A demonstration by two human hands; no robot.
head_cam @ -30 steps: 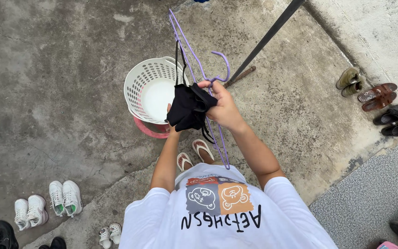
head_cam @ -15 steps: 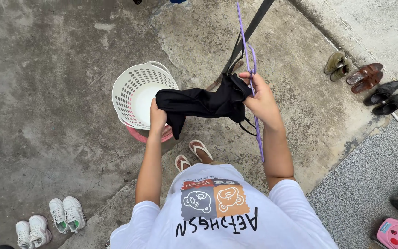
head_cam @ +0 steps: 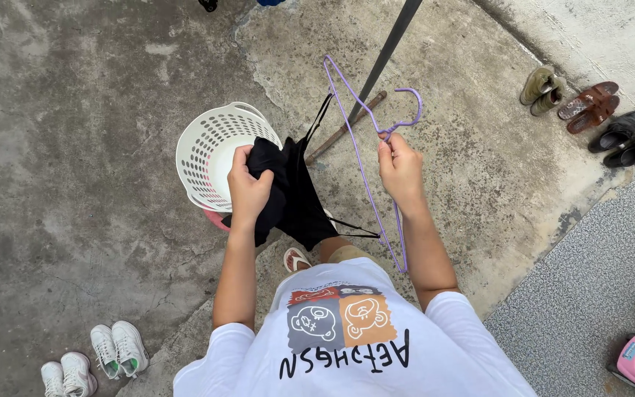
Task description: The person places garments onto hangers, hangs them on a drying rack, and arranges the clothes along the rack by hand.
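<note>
**Black garment in one hand, purple hanger in the other**

Nearest to the camera is the person's white T-shirt [head_cam: 347,353] with a coloured print on the chest. Just beyond it one sandal [head_cam: 295,259] shows on the concrete floor [head_cam: 75,184].

The left hand [head_cam: 248,187] is closed around a bunch of the black garment [head_cam: 292,195], which hangs down from the fist; thin black straps run from it up and to the right, toward the hanger. The right hand [head_cam: 400,167] pinches the purple wire hanger [head_cam: 365,158] at its neck, just below the hook, with the fingers pressed together. The hanger is tilted, and its long sides pass between the two hands.

Behind the left hand stands a white perforated laundry basket [head_cam: 207,151] on a pink base. Further off, a dark pole [head_cam: 387,51] rises from the floor. At the far right lie several pairs of shoes [head_cam: 589,110], and white sneakers [head_cam: 101,353] lie at the lower left.
</note>
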